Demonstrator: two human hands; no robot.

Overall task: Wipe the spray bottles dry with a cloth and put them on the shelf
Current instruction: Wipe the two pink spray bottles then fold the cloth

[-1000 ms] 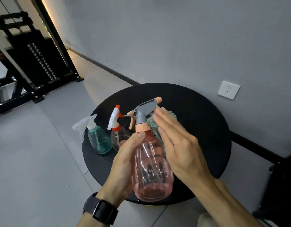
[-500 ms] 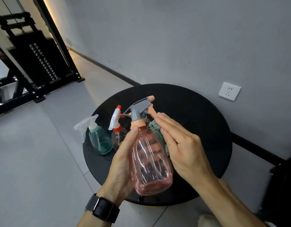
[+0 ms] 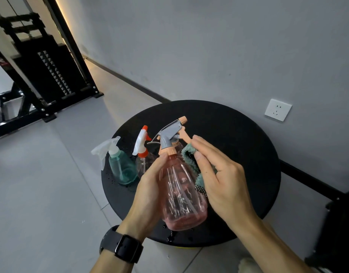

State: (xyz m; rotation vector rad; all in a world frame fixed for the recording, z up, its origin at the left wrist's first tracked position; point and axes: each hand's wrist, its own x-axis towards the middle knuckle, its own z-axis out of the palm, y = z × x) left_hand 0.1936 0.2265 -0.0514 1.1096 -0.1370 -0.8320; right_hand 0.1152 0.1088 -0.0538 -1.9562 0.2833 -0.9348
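Note:
A pink see-through spray bottle [image 3: 181, 196] with a grey and peach trigger head is held above the round black table [image 3: 238, 146]. My left hand [image 3: 150, 192] grips its left side, thumb near the neck. Against the bottle's right side my right hand [image 3: 222, 180] presses a green cloth [image 3: 189, 158] with straight fingers. A teal bottle [image 3: 121, 166] with a clear trigger and a small clear bottle [image 3: 143, 154] with a white and orange trigger stand on the table's left part.
Water drops lie on the table's left and front edge. A black metal rack [image 3: 47, 75] stands at the far left on the grey floor. A white wall socket [image 3: 277, 109] is on the grey wall behind the table. A black object [image 3: 338, 233] sits at the lower right.
The pink bottle has turned in my hands, so its nozzle now points to the right and back. My right hand slid the cloth along the bottle's right side.

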